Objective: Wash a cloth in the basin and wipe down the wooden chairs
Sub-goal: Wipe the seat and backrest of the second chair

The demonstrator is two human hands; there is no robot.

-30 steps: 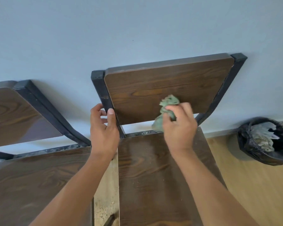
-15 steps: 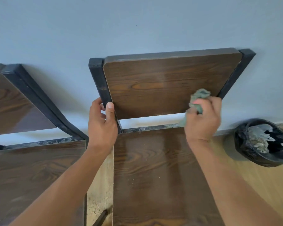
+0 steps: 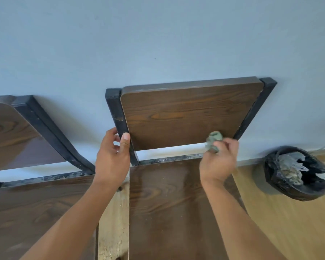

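Head camera looks down at two wooden chairs that stand side by side against a pale blue-grey wall (image 3: 158,44). On the nearer chair, the left hand (image 3: 112,158) is closed around the black metal post (image 3: 120,126) at the left edge of the backrest (image 3: 186,113); the thumb lies on the front of the post and the fingers go behind it. The right hand (image 3: 219,162) is clamped on a crumpled green cloth (image 3: 214,137), which sticks out above the fingers and presses on the lower right corner of the backrest, close to the right post. This hand is a little blurred (so the single fingers are hard to separate). Below the backrest is an open gap, then a scuffed black crossbar (image 3: 169,158), then the dark seat (image 3: 176,203), which carries small pale crumbs and a shiny patch near the back. Both forearms come up from the bottom edge, the right one crossing the seat. The second chair (image 3: 26,203) stands to the left, only partly in view, with its own backrest leaning on the wall. Between the two seats a strip of light, dusty floor (image 3: 113,222) is visible. On the right, well apart from the chair, a round bin with a black bag (image 3: 296,173) stands on the floor beside the wall and holds pale crumpled rubbish.
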